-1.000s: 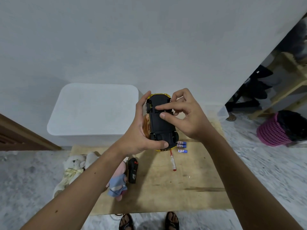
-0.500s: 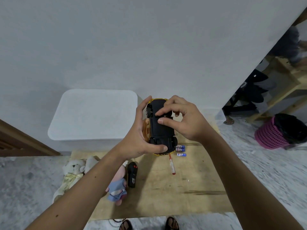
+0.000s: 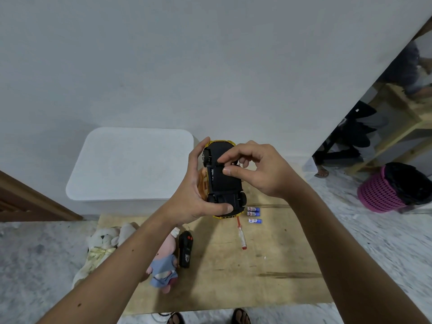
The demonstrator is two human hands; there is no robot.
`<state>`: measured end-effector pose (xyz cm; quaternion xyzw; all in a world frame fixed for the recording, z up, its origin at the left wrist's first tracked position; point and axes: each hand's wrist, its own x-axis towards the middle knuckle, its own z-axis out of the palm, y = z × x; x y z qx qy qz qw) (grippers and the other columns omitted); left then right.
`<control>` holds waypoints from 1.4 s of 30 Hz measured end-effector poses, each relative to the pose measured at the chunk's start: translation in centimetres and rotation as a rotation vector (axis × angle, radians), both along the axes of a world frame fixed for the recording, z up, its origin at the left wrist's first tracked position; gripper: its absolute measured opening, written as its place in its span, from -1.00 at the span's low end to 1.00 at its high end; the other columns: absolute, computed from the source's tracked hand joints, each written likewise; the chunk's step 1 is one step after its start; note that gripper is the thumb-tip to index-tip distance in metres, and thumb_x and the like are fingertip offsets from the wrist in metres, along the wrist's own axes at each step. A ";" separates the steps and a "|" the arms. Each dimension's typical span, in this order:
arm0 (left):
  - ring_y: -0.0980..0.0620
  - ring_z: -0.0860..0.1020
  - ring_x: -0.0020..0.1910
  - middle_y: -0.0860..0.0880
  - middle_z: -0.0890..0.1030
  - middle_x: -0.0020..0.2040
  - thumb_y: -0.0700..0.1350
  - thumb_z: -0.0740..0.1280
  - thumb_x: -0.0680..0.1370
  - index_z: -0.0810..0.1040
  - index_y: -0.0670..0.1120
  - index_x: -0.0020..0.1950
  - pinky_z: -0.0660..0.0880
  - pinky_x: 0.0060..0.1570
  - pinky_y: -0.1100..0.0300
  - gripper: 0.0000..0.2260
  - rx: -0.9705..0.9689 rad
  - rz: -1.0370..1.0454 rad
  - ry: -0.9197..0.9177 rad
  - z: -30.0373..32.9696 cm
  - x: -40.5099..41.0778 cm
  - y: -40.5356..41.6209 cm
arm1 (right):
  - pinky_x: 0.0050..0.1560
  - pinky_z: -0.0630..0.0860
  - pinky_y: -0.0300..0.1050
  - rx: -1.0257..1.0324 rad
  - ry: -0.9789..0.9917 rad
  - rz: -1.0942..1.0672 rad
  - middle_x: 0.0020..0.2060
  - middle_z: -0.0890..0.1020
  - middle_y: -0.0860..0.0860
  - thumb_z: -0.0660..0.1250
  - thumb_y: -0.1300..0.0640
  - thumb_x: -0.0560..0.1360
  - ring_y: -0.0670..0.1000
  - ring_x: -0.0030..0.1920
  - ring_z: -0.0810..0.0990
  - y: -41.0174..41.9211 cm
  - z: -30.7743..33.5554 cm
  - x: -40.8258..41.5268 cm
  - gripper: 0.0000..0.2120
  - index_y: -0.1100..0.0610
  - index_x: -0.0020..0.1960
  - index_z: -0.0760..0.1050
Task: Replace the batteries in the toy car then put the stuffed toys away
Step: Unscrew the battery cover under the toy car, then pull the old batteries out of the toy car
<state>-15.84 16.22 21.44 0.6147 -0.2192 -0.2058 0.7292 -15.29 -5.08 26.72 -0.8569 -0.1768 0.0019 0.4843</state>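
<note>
My left hand point(image 3: 194, 195) grips a yellow toy car point(image 3: 222, 183) upside down, its black underside facing me above the wooden board point(image 3: 268, 265). My right hand point(image 3: 259, 169) has its thumb and forefinger curled on the underside around the battery cover. Three blue-and-white batteries point(image 3: 253, 214) lie on the board just below the car, beside a clear-handled screwdriver point(image 3: 241, 236). A white stuffed toy point(image 3: 102, 244) and a pink one in blue clothes point(image 3: 163, 265) lie at the board's left.
A black remote control point(image 3: 185, 252) lies beside the pink toy. A white lidded bin point(image 3: 131, 164) stands against the wall behind the board. A pink basket point(image 3: 383, 195) sits on the floor at right. My sandalled feet point(image 3: 208, 318) show at the bottom edge.
The car and both hands have sunk slightly in view. My right fingers have shifted on the underside, the forefinger curling further toward the car's front end.
</note>
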 end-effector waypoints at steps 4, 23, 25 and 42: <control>-0.31 0.65 0.22 -0.23 0.53 0.41 -0.62 0.48 0.39 -0.07 0.26 0.67 0.65 0.13 -0.18 0.21 0.016 0.025 0.007 -0.3 0.5 0.3 | 0.12 0.60 0.07 0.040 0.026 0.019 -0.10 0.74 -0.03 0.49 0.25 0.55 0.00 -0.06 0.64 0.0 0.2 0.4 -0.82 0.09 0.14 0.71; -0.27 0.67 0.19 -0.22 0.58 0.35 -0.61 0.49 0.38 -0.04 0.30 0.66 0.65 0.16 -0.22 0.21 0.076 0.088 0.073 -2.6 1.2 2.1 | 0.21 0.65 -0.04 0.190 0.115 -0.120 0.01 0.77 0.01 0.47 0.34 0.54 0.05 0.10 0.73 -3.1 -3.4 1.0 -0.79 0.07 0.08 0.71; -0.30 0.66 0.21 -0.22 0.58 0.35 -0.60 0.51 0.38 -0.02 0.32 0.65 0.64 0.18 -0.26 0.21 0.087 0.101 0.079 -2.9 1.2 2.2 | 0.22 0.65 0.02 0.184 0.157 -0.146 0.03 0.75 0.03 0.48 0.33 0.55 0.09 0.11 0.73 -3.6 -4.8 0.7 -0.81 0.09 0.07 0.72; -0.24 0.68 0.15 -0.23 0.62 0.32 -0.61 0.48 0.39 -0.05 0.28 0.67 0.66 0.12 -0.18 0.20 0.095 0.111 0.127 -6.4 0.9 3.0 | -0.12 0.45 -0.51 -0.202 0.408 -0.141 -0.16 0.63 -0.13 0.53 0.32 0.49 -0.34 -0.19 0.63 -2.2 -23.0 -0.3 -0.83 0.13 0.04 0.75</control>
